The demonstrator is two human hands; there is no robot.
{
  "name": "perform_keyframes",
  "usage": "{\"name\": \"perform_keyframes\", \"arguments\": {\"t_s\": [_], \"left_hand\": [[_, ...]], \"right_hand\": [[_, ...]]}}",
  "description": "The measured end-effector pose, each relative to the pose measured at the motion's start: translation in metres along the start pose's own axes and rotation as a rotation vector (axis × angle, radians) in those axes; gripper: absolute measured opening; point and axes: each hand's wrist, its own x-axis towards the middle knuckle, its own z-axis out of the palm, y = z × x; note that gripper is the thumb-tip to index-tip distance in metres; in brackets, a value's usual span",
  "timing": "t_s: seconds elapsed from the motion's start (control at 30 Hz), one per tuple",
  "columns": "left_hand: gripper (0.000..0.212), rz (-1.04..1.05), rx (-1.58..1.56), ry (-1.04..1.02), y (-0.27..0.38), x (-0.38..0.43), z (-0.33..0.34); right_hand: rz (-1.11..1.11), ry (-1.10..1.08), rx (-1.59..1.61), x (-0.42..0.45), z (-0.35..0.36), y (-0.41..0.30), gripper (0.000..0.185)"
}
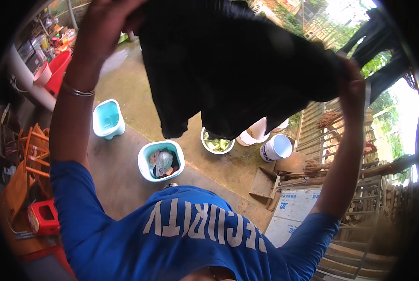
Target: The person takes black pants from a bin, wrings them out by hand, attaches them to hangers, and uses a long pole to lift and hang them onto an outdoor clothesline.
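Observation:
A black garment (223,66) hangs spread out in front of me, raised high between both arms. My left hand (114,24) grips its upper edge on the left, partly cut off by the top of the picture. On the right, my right hand (351,79) is closed around the other end of the cloth. The garment's lower edge drops in uneven folds over the floor. Below it stands a light-blue tub (142,165) holding dark clothes and a clear plastic bag (163,161). More dark clothing (385,45) hangs beyond my right hand.
A second light-blue tub (108,121) stands to the left. A basin of green leaves (217,144) and a white bucket (279,148) stand ahead. Orange chairs (35,151) and a red stool (43,217) are at left. Brooms (328,119) lean at right, near a wooden dustpan (263,183).

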Motion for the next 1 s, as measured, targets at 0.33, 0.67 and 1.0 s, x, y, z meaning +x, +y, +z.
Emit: {"name": "perform_keyframes", "arguments": {"t_s": [0.33,0.67,1.0], "left_hand": [[0.026,-0.567,0.364,-0.605,-0.215,-0.146,0.154],[0.028,-0.703,-0.220,-0.186,-0.177,-0.074,0.159],[0.041,-0.835,0.003,-0.548,-0.171,-0.089,0.187]], "right_hand": [[0.417,-0.362,-0.492,-0.206,0.071,0.090,0.024],[0.964,0.101,0.312,-0.125,-0.003,0.053,0.033],[0.979,0.236,0.582,-0.105,-0.015,0.050,0.017]]}}
